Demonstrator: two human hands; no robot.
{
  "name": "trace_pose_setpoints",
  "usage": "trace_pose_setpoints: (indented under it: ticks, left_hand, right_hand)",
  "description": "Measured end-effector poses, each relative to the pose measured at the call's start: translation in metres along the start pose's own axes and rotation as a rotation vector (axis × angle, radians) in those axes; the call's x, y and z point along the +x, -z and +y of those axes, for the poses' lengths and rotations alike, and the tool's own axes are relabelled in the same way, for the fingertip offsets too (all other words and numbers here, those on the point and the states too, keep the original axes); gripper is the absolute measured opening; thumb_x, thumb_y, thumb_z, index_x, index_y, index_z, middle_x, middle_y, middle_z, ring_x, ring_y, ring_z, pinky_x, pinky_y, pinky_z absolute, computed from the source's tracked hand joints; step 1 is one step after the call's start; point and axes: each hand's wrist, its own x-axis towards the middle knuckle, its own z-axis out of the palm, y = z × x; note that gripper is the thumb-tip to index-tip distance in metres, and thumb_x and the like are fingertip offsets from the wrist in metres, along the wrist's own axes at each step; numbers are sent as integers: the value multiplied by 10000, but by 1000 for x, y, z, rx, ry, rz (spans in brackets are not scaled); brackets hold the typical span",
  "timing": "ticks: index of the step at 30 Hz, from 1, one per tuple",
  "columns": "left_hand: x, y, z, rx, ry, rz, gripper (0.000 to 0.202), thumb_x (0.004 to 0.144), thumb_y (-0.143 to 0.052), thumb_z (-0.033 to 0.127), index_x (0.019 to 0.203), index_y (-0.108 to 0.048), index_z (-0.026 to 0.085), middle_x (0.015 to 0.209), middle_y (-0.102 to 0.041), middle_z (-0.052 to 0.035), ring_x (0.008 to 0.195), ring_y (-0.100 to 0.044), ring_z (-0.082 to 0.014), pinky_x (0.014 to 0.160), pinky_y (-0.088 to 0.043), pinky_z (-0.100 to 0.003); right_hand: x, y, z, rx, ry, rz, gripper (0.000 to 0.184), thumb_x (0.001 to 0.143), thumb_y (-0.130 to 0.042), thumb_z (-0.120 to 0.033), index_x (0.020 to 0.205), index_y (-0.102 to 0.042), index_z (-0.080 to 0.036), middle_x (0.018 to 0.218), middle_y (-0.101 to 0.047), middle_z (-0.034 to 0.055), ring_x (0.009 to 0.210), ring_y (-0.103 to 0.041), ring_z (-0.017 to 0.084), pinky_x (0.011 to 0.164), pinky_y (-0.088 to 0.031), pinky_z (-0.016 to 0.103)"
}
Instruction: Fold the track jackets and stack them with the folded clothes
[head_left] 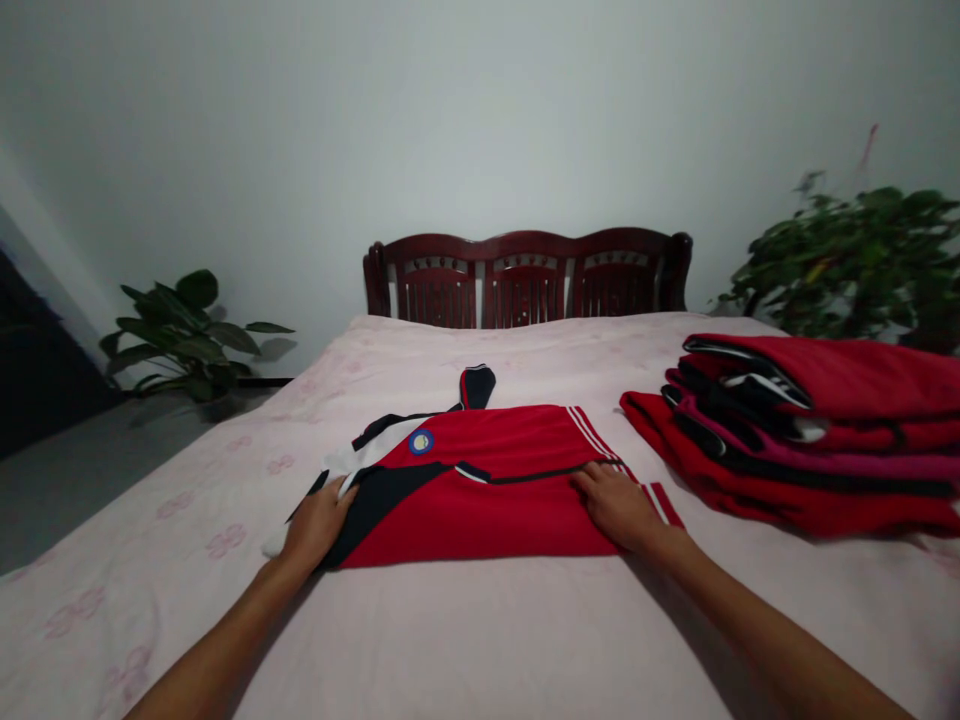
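A red zip jacket (495, 520) lies sideways on the bed, front up, with navy and white shoulder parts and a round blue badge. Its striped hem is at the right and one navy sleeve sticks out at the far side. My left hand (319, 515) is closed on the jacket's collar end, the fingertips partly hidden in the white and navy cloth. At the hem end, my right hand (611, 503) has its fingers bent over the front edge by the dark zip, pinching the cloth there.
A stack of folded red, magenta and black clothes (810, 440) sits on the bed at the right. The pink flowered sheet (480, 640) spreads under everything. Beyond stands a dark wooden headboard (525, 285), with leafy plants at left (191, 335) and right (855, 260).
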Motion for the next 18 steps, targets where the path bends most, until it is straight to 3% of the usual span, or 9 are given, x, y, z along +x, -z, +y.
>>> trace_pose_setpoints:
  ticks: [3,6,9,11,15,18]
  left_hand:
    - [-7,-8,-9,48,0,-58,430,850,-513,514,1115,-706,236,903,-772,-90,842,-717,-314,720,-510,-357]
    - [-14,-7,-14,17,-72,-131,505,839,-550,499,1256,-630,227,1071,-758,-93,951,-713,-304,794,-526,-365]
    - [-19,-2,-20,-138,-178,-165,524,828,-569,417,1301,-594,194,1245,-699,-88,1118,-663,-285,965,-498,-383]
    - [-22,0,-26,-205,-191,-155,509,821,-574,380,1286,-608,175,1282,-680,-84,1171,-637,-280,1027,-471,-387]
    - [-32,-2,-42,-208,-182,-116,462,824,-574,358,1244,-647,179,1259,-696,-68,1152,-649,-276,1027,-482,-384]
    - [-39,-8,-52,-195,-155,-35,447,818,-587,401,1197,-674,181,1198,-725,-69,1122,-664,-285,994,-508,-389]
  right_hand:
    - [5,-14,2,118,-34,2,344,846,-446,-100,1049,-712,-181,1050,-684,107,1017,-589,222,923,-384,337]
    - [25,-14,-9,431,-106,35,351,809,-453,-93,1040,-706,-170,1078,-694,98,1024,-602,218,939,-407,344]
    - [62,-14,-38,715,-137,21,370,772,-476,-73,1050,-700,-167,1086,-708,88,1011,-620,209,915,-435,326]
    - [87,-19,-64,779,-106,-47,312,740,-545,-82,988,-713,-168,996,-728,65,936,-635,198,854,-454,296]
    - [113,-36,-112,845,-74,-173,165,645,-719,-154,809,-712,-166,719,-693,-4,725,-606,163,694,-449,254]
    - [117,-38,-131,892,-72,-159,101,608,-750,-155,674,-674,-167,623,-636,-11,696,-585,173,679,-440,268]
